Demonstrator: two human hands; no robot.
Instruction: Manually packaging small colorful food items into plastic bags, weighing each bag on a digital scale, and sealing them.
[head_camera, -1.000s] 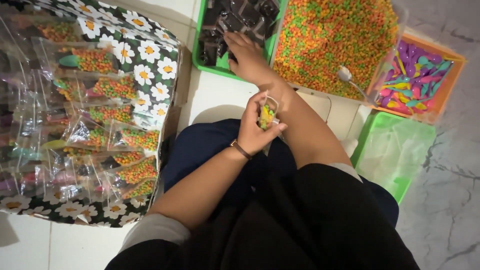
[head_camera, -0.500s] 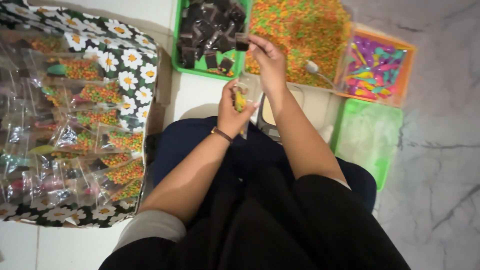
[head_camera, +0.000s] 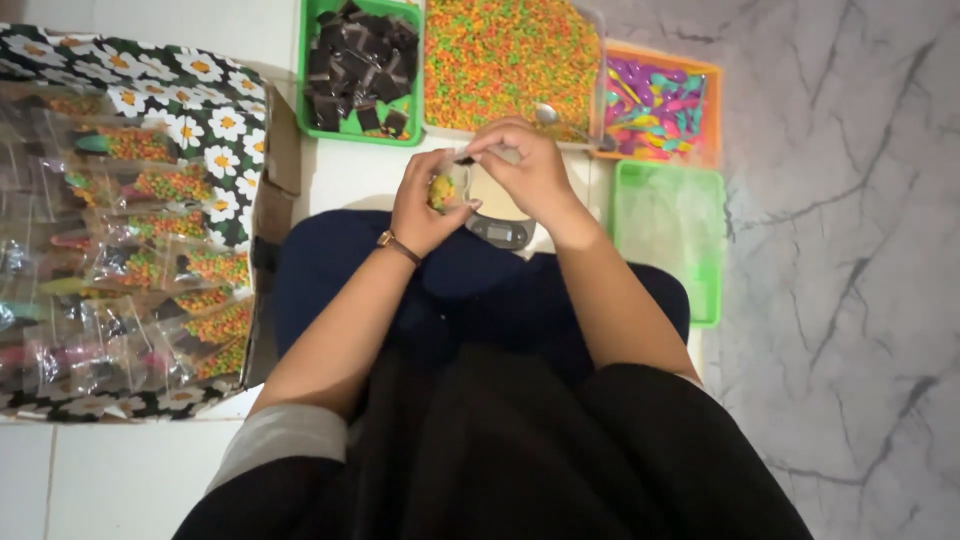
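Head view, with the small kitchen scale (head_camera: 500, 222) as the landmark. Just above and left of the scale, the left hand (head_camera: 425, 205) is cupped around a small clear bag (head_camera: 445, 187) part-filled with orange and green bits, fingers curled shut on its sides. The right hand (head_camera: 525, 165) sits directly above the scale, its fingertips pinched together on a small dark piece (head_camera: 465, 159) at the bag's mouth.

What could go wrong, as I judge it: the mouth of the bag is narrow and soft, so if the left fingers squeeze too hard it may fold closed and the dark piece could catch on the rim and drop to the floor. If the bag tilts, the loose bits inside could spill over the scale and the dark lap below it.

Beyond the scale stand a green tray of dark squares (head_camera: 360, 60), a clear tub of orange and green bits (head_camera: 510, 60) with a spoon (head_camera: 560, 118) lying in it, and an orange tray of coloured spoons (head_camera: 655, 100). Right of the scale lies an empty-looking green tray (head_camera: 668, 230). Far left of the scale, a daisy-printed box (head_camera: 130, 240) holds rows of filled bags.

The floor is white tile left of the scale and grey-veined marble to its right; no walls show
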